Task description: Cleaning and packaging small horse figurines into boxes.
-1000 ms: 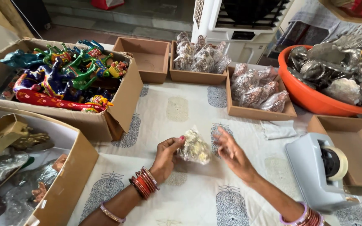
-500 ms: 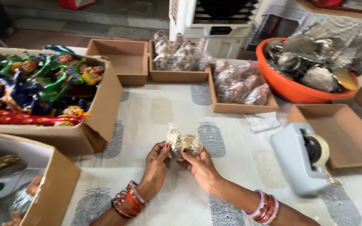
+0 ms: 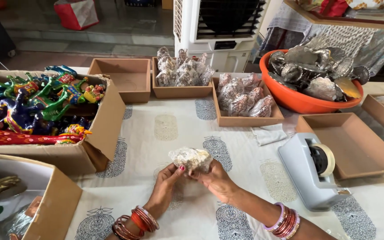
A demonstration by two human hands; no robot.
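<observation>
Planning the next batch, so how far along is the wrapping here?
Done: two trays hold wrapped pieces. In hand: both hands, left hand and right hand, hold one wrapped piece. Left: unwrapped metal pieces fill the orange tub; two trays sit empty.

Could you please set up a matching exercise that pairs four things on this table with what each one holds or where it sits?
Things:
1. Orange tub
2. Large cardboard box
3. Tape dispenser
4. Clear-wrapped bundle

Descriptions:
A. Full of brightly coloured animal figures
B. Held between the left hand and the right hand
C. Piled with silvery metal pieces
D. Stands on the printed cloth beside an empty shallow tray

Pairs: 1-C, 2-A, 3-D, 4-B
</observation>
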